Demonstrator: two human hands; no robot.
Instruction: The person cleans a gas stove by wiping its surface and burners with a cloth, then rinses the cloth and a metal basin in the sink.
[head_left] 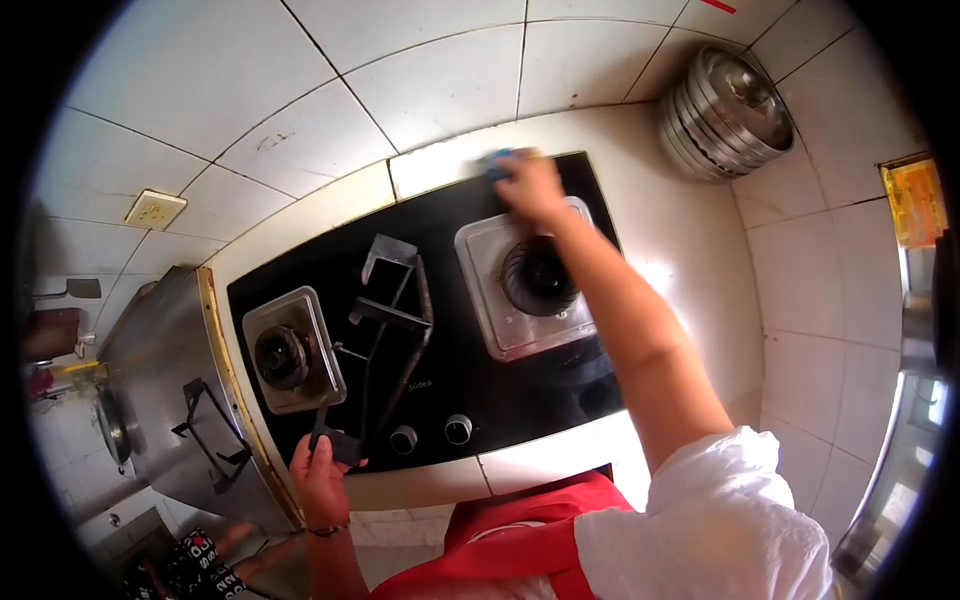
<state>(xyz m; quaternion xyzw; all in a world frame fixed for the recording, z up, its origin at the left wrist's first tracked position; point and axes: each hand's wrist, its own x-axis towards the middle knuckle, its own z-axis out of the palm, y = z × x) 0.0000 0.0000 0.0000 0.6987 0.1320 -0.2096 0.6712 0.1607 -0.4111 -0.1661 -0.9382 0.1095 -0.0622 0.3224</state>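
A black glass gas hob (330, 250) lies below me, with two burners set in square metal drip trays. My left hand (318, 482), at the hob's front left edge, is closed around the near end of a black metal pan support (425, 300), which is tilted over the middle of the hob. At the back edge, my right hand (530, 185) presses a small blue sponge (497, 163) against the hob's rim and the white ledge; motion blurs it. The right burner (538, 276) is partly under my right forearm. The left burner (283, 357) is uncovered.
Another black pan support (215, 435) lies on the steel surface (150, 350) at left. Stacked steel pots or bowls (725, 115) stand in the back right corner. A wall socket (156, 209) is at left. Another person's patterned clothing (185, 570) shows at lower left.
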